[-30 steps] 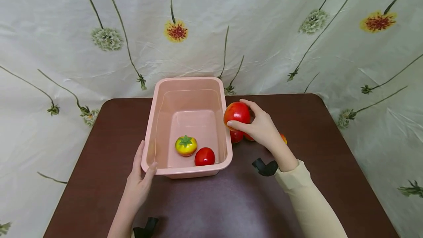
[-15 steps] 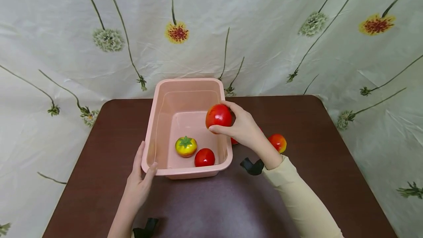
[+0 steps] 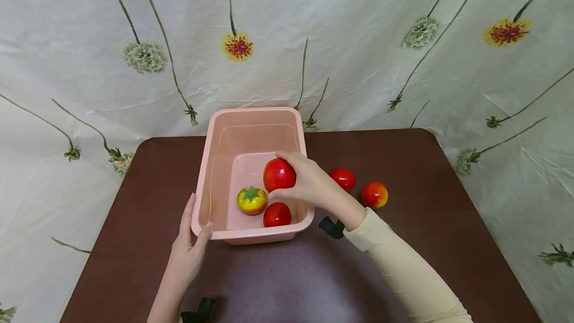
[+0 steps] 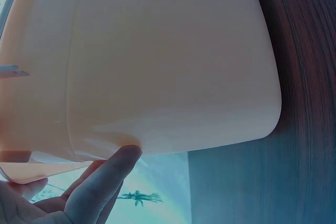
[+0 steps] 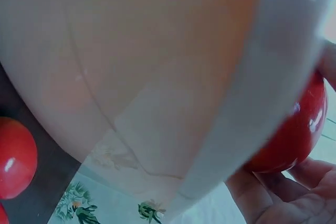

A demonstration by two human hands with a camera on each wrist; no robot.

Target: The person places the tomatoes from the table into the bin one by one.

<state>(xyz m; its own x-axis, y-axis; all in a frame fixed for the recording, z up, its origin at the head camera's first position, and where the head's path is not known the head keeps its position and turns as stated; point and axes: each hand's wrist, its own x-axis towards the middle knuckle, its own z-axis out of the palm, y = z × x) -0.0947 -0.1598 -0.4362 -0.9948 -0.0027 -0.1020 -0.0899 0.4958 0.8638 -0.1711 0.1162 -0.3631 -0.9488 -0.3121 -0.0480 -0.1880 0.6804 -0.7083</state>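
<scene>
My right hand (image 3: pixel 306 179) holds a large, glossy red fruit (image 3: pixel 279 173) inside the pink plastic bin (image 3: pixel 252 115), thumb on its near side and fingers on its far side. In the right wrist view the red fruit (image 5: pixel 294 132) shows partly behind the bin's rim. Under it on the bin floor lie a yellow-orange tomato (image 3: pixel 251 200) with a green leafy top and a smooth red tomato (image 3: pixel 277 214). The left hand (image 3: pixel 191 245) grips the bin's near left corner, thumb over the rim, fingers along the outside wall.
On the dark brown table (image 3: pixel 430 243), right of the bin, lie a red fruit (image 3: pixel 343 178) and a red-yellow one (image 3: pixel 374 195). My right forearm passes close to both. A flower-printed white cloth (image 3: pixel 358 24) hangs behind the table's far edge.
My right hand has carried the large red fruit leftward over the bin's right rim and down inside. The fruits on the table are now uncovered. My left hand keeps its grip on the corner.
</scene>
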